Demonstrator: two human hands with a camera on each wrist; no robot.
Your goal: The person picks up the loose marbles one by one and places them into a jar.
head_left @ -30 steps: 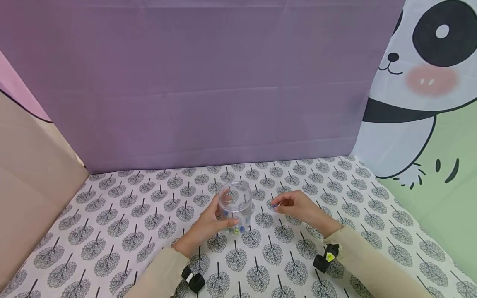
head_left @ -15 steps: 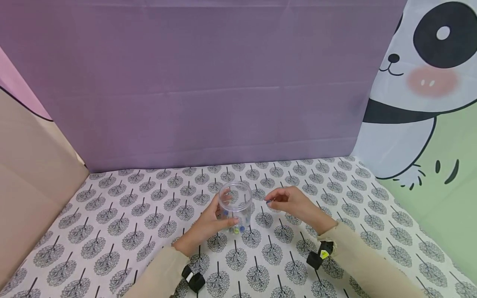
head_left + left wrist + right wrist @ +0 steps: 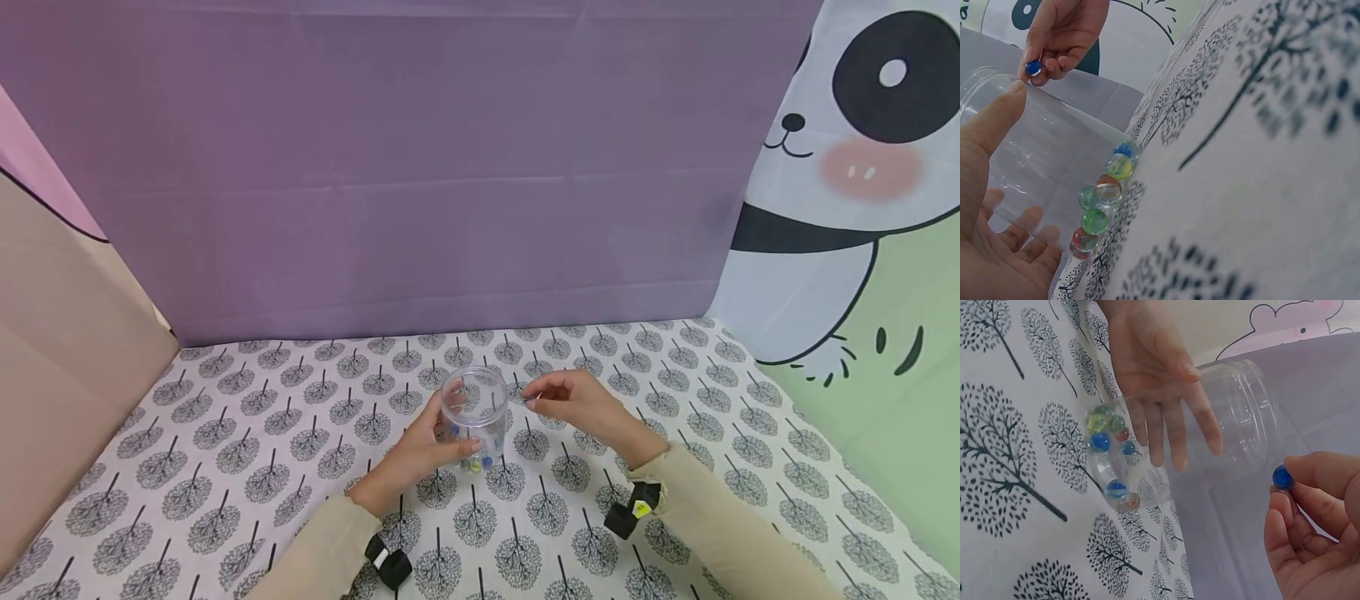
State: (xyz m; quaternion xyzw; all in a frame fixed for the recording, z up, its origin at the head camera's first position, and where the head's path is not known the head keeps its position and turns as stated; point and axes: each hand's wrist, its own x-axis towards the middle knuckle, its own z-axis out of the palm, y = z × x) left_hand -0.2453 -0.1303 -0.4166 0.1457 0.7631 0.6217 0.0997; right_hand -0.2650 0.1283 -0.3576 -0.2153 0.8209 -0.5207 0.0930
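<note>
A clear plastic jar (image 3: 491, 433) without a lid stands upright on the cloth. My left hand (image 3: 426, 446) grips it from the left side, thumb in front and fingers round the back. Several glass marbles (image 3: 1094, 221) in green, yellow, blue and reddish tones lie on the jar's bottom. Just right of the jar, my right hand (image 3: 577, 402) pinches a blue marble (image 3: 1282, 478) between thumb and fingertips. That marble is above the table, near the rim's height and apart from the jar; in the head view the fingers mostly cover it.
A white cloth with a dark tree print (image 3: 300, 492) covers the table. Behind it hangs a purple curtain (image 3: 412, 183). Printed fabric with a panda (image 3: 862, 158) forms the right side, and a beige panel (image 3: 75, 350) the left. Each wrist wears a small black camera (image 3: 621, 518).
My right hand has moved left and slightly up toward the jar, carrying the blue marble. The left hand and the jar have stayed in place.
</note>
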